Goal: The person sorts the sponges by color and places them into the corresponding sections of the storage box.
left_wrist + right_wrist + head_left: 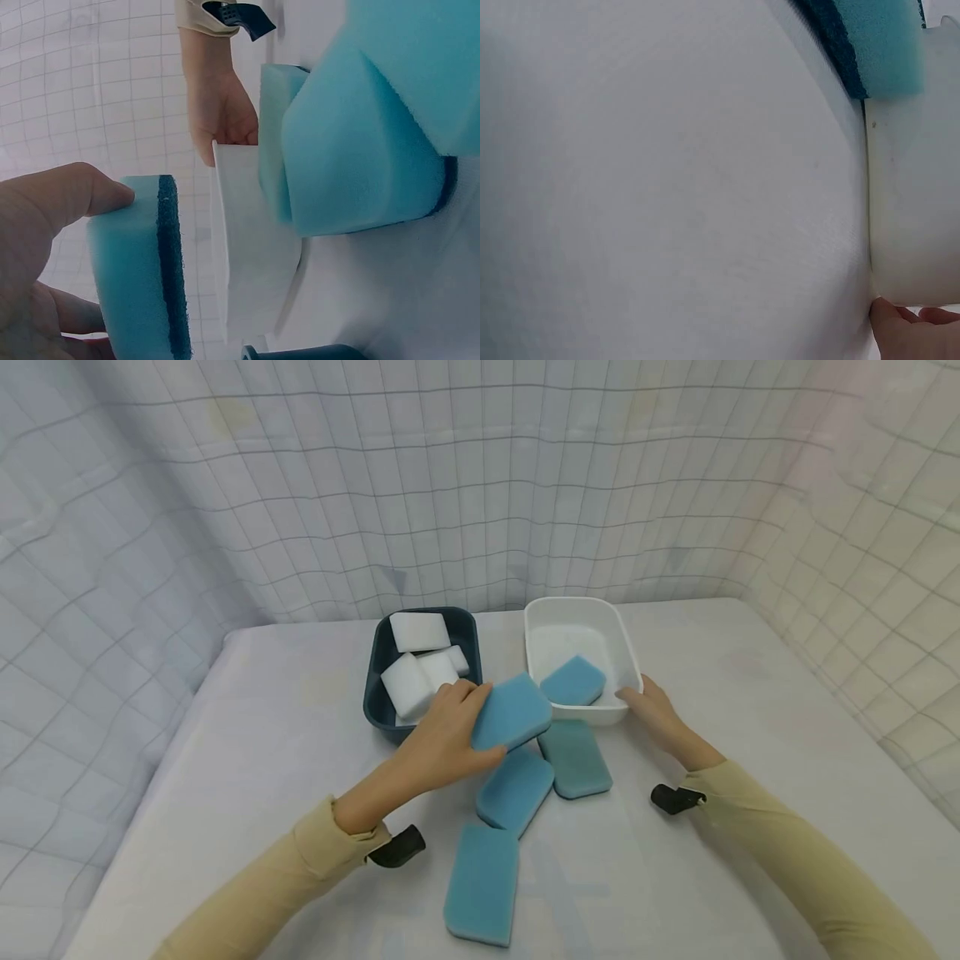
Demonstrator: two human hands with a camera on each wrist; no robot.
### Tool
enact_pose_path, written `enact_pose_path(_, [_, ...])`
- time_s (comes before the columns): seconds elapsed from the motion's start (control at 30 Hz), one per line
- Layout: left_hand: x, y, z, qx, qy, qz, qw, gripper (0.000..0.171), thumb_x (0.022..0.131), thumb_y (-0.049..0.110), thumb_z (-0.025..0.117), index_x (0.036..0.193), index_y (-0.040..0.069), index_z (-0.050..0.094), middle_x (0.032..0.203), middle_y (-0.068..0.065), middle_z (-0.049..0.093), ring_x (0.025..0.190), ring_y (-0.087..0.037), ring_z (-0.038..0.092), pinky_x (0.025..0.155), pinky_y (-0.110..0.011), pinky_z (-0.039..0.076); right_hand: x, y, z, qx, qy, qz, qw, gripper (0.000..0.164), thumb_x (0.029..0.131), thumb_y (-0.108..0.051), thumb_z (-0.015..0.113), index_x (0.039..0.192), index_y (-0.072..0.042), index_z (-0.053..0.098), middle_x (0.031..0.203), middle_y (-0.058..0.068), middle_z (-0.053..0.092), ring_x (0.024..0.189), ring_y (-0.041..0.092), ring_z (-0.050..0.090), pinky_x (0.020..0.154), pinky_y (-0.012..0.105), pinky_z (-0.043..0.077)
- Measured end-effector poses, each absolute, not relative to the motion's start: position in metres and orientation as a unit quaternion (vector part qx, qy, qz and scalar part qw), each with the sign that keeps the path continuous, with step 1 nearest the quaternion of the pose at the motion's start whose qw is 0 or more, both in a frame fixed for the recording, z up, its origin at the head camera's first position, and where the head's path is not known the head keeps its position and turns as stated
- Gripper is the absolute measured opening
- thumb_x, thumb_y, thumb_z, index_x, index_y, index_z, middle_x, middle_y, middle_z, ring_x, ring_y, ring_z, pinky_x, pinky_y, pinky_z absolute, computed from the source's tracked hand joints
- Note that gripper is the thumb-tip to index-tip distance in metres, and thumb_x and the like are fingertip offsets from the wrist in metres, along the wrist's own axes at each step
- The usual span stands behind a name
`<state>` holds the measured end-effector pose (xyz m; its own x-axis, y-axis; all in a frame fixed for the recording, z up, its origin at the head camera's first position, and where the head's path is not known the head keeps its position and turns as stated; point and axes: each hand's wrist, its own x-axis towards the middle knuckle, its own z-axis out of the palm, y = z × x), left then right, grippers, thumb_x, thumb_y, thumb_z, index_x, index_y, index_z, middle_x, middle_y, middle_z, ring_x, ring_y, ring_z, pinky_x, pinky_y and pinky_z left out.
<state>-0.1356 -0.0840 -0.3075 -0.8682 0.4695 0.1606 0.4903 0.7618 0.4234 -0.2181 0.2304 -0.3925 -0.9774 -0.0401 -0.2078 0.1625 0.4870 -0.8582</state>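
Note:
My left hand grips a blue sponge between thumb and fingers, raised in front of the white plastic bin. A dark scouring layer on that sponge shows in the left wrist view. My right hand holds the bin's near right corner, thumb over the rim; its other fingers are mostly hidden in the head view. One blue sponge lies inside the white bin. On the table below are a greener sponge, a blue sponge and another blue sponge.
Left of the white bin stands a dark blue bin with several white sponge blocks in it. Both bins are near the back edge of the white-covered table. Checked cloth hangs behind and at both sides.

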Motion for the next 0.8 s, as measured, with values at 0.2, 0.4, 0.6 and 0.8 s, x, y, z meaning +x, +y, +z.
enact_pose_path(0.2, [-0.145,-0.077,-0.311,-0.261,-0.934,-0.244,0.021,0.070,0.080,0.030,0.068,0.137,-0.004,0.042,0.127,-0.018,0.049,0.110,-0.030,0.044,0.088,-0.041,0.045,-0.219,0.229,-0.391,0.037,0.851,-0.513,0.105,0.064,0.093,-0.019,0.038,0.148,0.004,0.014,0.153,0.024,0.024,0.141,0.039,0.025,0.117,0.054,0.023])
enact_pose_path(0.4, [-0.155,-0.069,-0.312,-0.257,-0.934,-0.247,0.028,0.070,0.081,0.030,0.067,0.137,-0.003,0.042,0.127,-0.017,0.050,0.110,-0.030,0.044,0.089,-0.041,0.045,-0.221,0.227,-0.388,0.031,0.845,-0.525,0.098,0.064,0.093,-0.017,0.039,0.147,0.005,0.014,0.153,0.024,0.023,0.141,0.040,0.024,0.118,0.053,0.022])
enact_pose_path(0.6, [-0.164,-0.059,-0.314,-0.252,-0.933,-0.254,0.027,0.069,0.082,0.031,0.066,0.138,-0.001,0.042,0.132,-0.017,0.049,0.115,-0.031,0.044,0.093,-0.041,0.047,-0.220,0.228,-0.388,0.038,0.851,-0.514,0.103,0.064,0.092,-0.017,0.038,0.147,0.006,0.015,0.152,0.025,0.024,0.140,0.040,0.027,0.117,0.054,0.023])
enact_pose_path(0.8, [-0.177,-0.047,-0.316,-0.249,-0.932,-0.260,0.028,0.069,0.083,0.031,0.065,0.138,-0.001,0.041,0.133,-0.017,0.049,0.119,-0.031,0.045,0.097,-0.043,0.045,-0.218,0.228,-0.389,0.042,0.850,-0.514,0.108,0.065,0.092,-0.019,0.039,0.147,0.004,0.014,0.152,0.024,0.023,0.141,0.039,0.025,0.117,0.054,0.022])
